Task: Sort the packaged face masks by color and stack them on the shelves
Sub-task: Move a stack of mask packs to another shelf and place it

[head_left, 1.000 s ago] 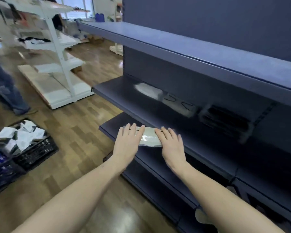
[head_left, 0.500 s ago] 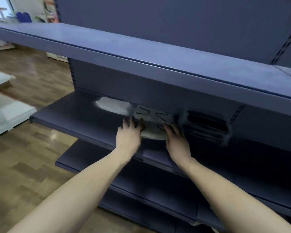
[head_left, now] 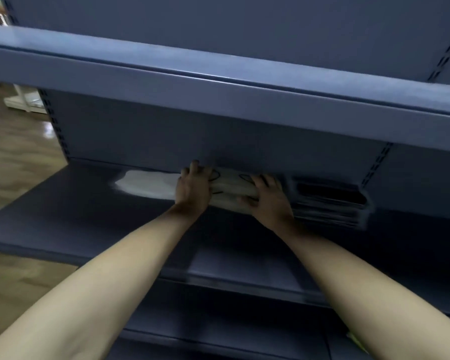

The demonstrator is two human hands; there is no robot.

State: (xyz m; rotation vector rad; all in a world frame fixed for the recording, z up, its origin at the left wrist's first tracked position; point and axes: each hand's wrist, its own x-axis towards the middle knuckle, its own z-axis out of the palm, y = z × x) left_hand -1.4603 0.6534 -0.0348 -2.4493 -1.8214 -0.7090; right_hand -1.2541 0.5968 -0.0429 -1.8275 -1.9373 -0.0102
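Since a second ago you've carried the grey mask pack (head_left: 231, 189) up onto the middle shelf (head_left: 89, 216). Your left hand (head_left: 192, 189) and right hand (head_left: 269, 201) grasp its ends, fingers curled around. White packs (head_left: 146, 184) lie at 9 o'clock, black packs (head_left: 330, 201) at 3; the upper shelf (head_left: 218, 92) overhangs.

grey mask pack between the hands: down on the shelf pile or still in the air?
Down on the pile, as far as blur allows. The grey mask pack lies on the middle shelf, left hand and right hand gripping its ends.
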